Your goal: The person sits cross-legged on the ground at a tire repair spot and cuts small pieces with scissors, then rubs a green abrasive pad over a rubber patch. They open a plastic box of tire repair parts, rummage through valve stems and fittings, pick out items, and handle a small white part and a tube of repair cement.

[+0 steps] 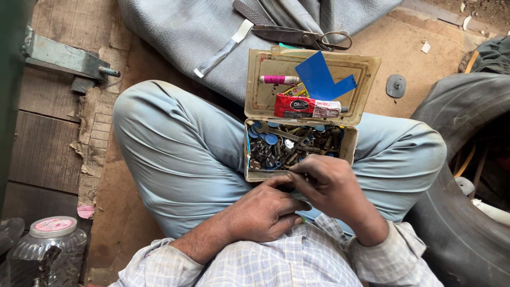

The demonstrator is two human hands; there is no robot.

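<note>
The person is sitting cross-legged on the floor, pale blue trousers [180, 154] filling the middle of the view, a big black rubber tyre [467, 159] curving along the right side and a grey felt blanket [191, 32] lying beyond the knees. Resting on the lap is the open, worn beige plastic box [350, 146]; its lower tray is crowded with small dark metal parts and blue caps [289, 146], while the raised lid is carrying a red and white glue tube [308, 106], a blue card scrap [319, 77] and a pink-banded tube [279, 79]. Rusty old scissors [303, 36] are lying on the blanket behind it. Both hands are meeting just at the box's near edge. The right hand [332, 186] is sitting closer to the tray, its fingers [300, 169] pinched together over something too small to make out. The left hand [263, 210] is curling underneath, fingers bent inward, contents hidden. The parts are lying directly ahead of the fingertips.
</note>
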